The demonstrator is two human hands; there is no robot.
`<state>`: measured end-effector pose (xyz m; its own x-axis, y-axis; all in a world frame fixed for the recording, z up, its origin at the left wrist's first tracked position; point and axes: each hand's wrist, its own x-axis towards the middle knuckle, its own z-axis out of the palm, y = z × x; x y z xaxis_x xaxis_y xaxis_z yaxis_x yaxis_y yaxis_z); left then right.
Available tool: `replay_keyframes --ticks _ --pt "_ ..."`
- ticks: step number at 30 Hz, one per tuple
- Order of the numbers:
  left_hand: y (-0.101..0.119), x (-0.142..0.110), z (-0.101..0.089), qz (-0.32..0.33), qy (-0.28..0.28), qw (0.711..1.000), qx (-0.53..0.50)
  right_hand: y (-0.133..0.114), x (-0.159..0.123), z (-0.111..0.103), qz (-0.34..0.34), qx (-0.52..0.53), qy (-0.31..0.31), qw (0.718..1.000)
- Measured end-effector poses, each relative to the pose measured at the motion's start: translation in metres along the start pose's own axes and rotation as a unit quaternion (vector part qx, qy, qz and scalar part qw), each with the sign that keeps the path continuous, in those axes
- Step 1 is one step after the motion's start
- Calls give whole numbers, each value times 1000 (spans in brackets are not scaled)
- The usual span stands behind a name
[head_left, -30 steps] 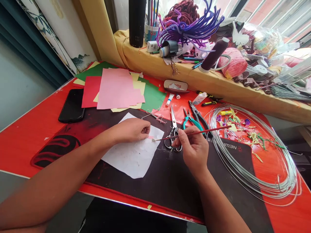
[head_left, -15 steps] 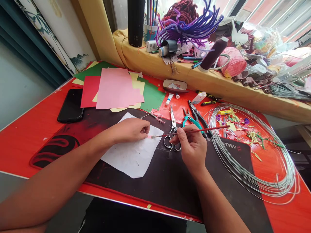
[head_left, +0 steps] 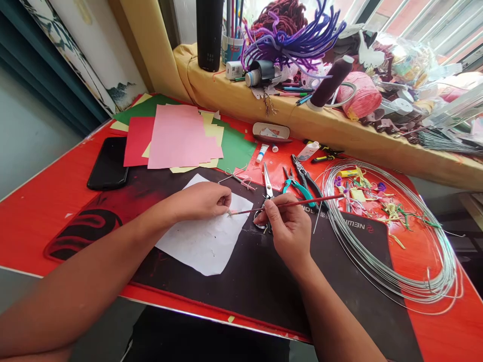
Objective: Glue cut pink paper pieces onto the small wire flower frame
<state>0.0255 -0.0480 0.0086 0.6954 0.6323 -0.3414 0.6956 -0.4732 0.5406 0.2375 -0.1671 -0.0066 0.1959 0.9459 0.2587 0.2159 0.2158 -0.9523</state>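
My left hand (head_left: 207, 201) rests over a white sheet of paper (head_left: 206, 246), its fingers pinched on a small pink piece of paper that is mostly hidden. My right hand (head_left: 290, 226) grips a thin paintbrush (head_left: 320, 200) with a dark red handle. The brush tip points left and meets the pink piece at my left fingertips. Behind my right fingers lie scissors (head_left: 268, 183), their handles partly covered. Teal-handled pliers (head_left: 302, 190) and black pliers (head_left: 311, 181) lie just beyond the right hand.
A large coil of silvery wire (head_left: 350, 241) lies right, around colourful scraps (head_left: 392, 208). Coloured paper sheets (head_left: 181, 138) and a black phone (head_left: 108, 163) are at the back left. A small tube (head_left: 261, 153) lies near the ledge (head_left: 226, 98), which is crowded with craft supplies.
My right hand has moved left with the paintbrush, bringing its tip across the pink piece to my left fingertips. The left hand stays nearly still.
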Motion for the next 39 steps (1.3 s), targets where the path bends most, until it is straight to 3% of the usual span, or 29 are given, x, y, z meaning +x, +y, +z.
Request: replay_keyframes --ticks 19,25,33,39 --pt "-4 1 -1 18 -4 1000 -14 -1 1 0 14 -10 28 999" --pt "-10 5 4 13 38 999 -23 -2 0 -2 11 -8 -17 1000" --pt "-1 1 3 -8 32 999 -3 -3 -1 -11 -2 -21 -65 998" --pt "8 -2 1 -18 16 999 39 -9 -2 -13 -53 -69 -96 992"
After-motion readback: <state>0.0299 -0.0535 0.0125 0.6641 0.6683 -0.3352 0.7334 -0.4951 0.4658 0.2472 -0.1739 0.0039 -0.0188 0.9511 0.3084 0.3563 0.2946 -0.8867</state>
